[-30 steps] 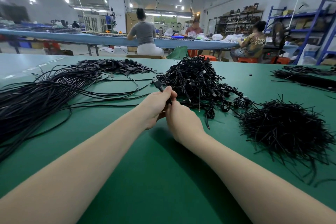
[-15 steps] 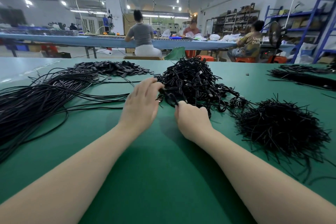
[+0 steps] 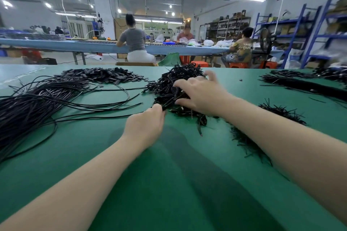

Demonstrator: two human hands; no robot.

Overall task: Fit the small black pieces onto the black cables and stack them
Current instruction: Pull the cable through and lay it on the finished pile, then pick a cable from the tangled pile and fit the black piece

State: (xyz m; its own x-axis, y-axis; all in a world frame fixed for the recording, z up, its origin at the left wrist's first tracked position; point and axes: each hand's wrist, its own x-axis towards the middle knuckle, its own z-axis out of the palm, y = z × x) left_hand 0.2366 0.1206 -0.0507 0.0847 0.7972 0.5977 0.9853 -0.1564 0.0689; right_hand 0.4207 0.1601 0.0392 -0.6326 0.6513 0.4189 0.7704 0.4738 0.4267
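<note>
A tangled pile of fitted black cables [image 3: 169,84] lies mid-table. My right hand [image 3: 199,95] rests flat on top of it, fingers spread, gripping nothing. My left hand [image 3: 146,125] sits at the pile's near edge with its fingers curled towards the strands; the fingertips are hidden, so a grip cannot be seen. A heap of small black pieces [image 3: 105,77] lies at the back left. Long loose black cables [image 3: 37,103] fan out on the left.
The green table [image 3: 169,184] stretches towards me. A heap of short black strips [image 3: 281,112] lies on the right, partly behind my right arm, and another cable bundle [image 3: 300,84] at far right. Several people sit at a blue bench [image 3: 93,46] behind.
Both hands were together holding one cable in front of the pile. The left hand carried it to the pile and drew back; the right hand moved up onto the pile and spread out.
</note>
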